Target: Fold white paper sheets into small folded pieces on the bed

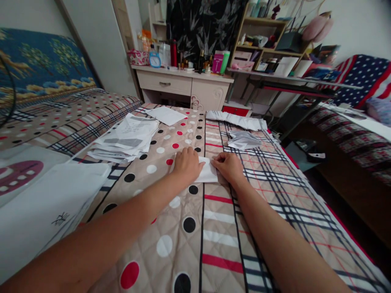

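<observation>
A small white paper [208, 172] lies on the patterned bedspread [171, 211] between my two hands. My left hand [187, 163] rests on the paper's left part, its fingers bent forward and the thumb pointing right; what lies under the palm is hidden. At the paper's upper right, my right hand [229, 165] pinches the edge between thumb and fingertips. Beyond it are a bundle of folded papers [243, 140] and a long row of folded papers [235, 119]. A stack of printed sheets [124, 136] sits at the left, with a single white sheet [167, 115] behind it.
Large white sheets [45, 211] and a plastic bag with a purple print [21, 175] occupy the near left. Past the bed's far edge stands a white dresser [177, 83] with bottles and a blue clock [154, 59]. A desk with shelves [275, 51] is at the right.
</observation>
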`<action>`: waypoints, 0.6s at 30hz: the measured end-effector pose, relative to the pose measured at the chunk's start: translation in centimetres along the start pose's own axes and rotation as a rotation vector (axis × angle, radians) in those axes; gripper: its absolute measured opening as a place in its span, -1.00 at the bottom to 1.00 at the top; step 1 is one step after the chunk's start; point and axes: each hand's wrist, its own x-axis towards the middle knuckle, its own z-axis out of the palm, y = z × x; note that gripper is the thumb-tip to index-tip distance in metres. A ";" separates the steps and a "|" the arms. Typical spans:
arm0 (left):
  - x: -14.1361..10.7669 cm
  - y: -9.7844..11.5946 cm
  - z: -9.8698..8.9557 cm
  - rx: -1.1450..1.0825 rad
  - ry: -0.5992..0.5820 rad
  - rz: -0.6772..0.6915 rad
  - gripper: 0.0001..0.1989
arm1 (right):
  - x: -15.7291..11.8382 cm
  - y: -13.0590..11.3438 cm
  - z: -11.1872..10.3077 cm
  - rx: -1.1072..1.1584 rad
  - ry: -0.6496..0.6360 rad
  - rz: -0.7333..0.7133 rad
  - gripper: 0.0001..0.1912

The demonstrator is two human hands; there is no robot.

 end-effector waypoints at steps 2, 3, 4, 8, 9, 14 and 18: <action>-0.5 -0.6 0.7 -0.015 0.032 0.007 -0.61 | 0.0 0.0 0.1 -0.003 0.010 0.001 -0.84; -0.8 -1.2 1.1 -0.042 0.029 0.022 -0.65 | 0.0 0.0 0.1 -0.002 0.014 0.002 -0.84; -1.0 -2.1 1.4 -0.083 0.020 0.038 -0.70 | 0.0 0.1 0.2 0.000 0.017 0.003 -0.84; -2.0 -5.1 2.2 -0.271 0.030 0.078 -0.80 | 0.1 0.6 0.3 0.029 0.016 0.017 -0.84; -2.1 -5.4 2.3 -0.279 0.039 0.073 -0.79 | 0.0 0.5 0.1 0.057 0.044 0.021 -0.84; -2.6 -5.0 2.3 -0.223 0.042 0.049 -0.76 | -1.4 -4.0 -0.9 0.378 0.482 -0.117 -0.67; -2.2 -5.1 3.1 -0.336 0.087 0.059 -0.76 | -2.9 -10.2 2.0 0.604 0.268 -0.290 -0.50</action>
